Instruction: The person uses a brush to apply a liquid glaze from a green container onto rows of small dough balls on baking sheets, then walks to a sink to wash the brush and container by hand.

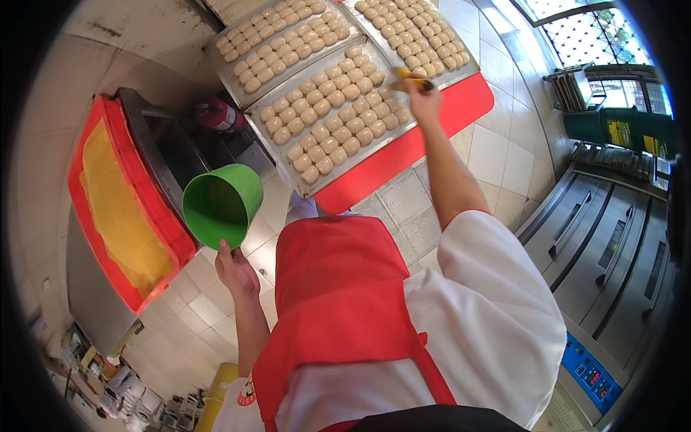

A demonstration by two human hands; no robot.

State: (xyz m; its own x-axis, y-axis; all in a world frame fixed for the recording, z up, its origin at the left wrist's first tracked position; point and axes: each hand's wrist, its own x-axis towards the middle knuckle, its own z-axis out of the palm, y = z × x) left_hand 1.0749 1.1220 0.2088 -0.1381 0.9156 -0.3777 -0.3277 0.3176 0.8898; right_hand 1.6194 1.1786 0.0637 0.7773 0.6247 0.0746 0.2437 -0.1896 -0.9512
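My left hand (239, 272) grips a green plastic container (222, 205) by its rim, thumb at the edge. Its mouth faces me, and what it holds cannot be made out. In my right hand (426, 102) is a brush (400, 78) with yellow on it, blurred by motion. It hovers at or just above the right side of the nearest metal baking tray (272, 154); whether it touches is unclear. Blocks of small, glossy dough balls (329, 143) fill that tray. Similar dough lies on the left rear tray (233, 86) and the right rear tray (468, 71).
A red surface (372, 170) juts out under the trays. To the left stand a red crate (186, 245) with a yellow layer inside and a fire extinguisher (218, 115). A deck oven (588, 237) is at right. A person (129, 397) appears far off, lower left.
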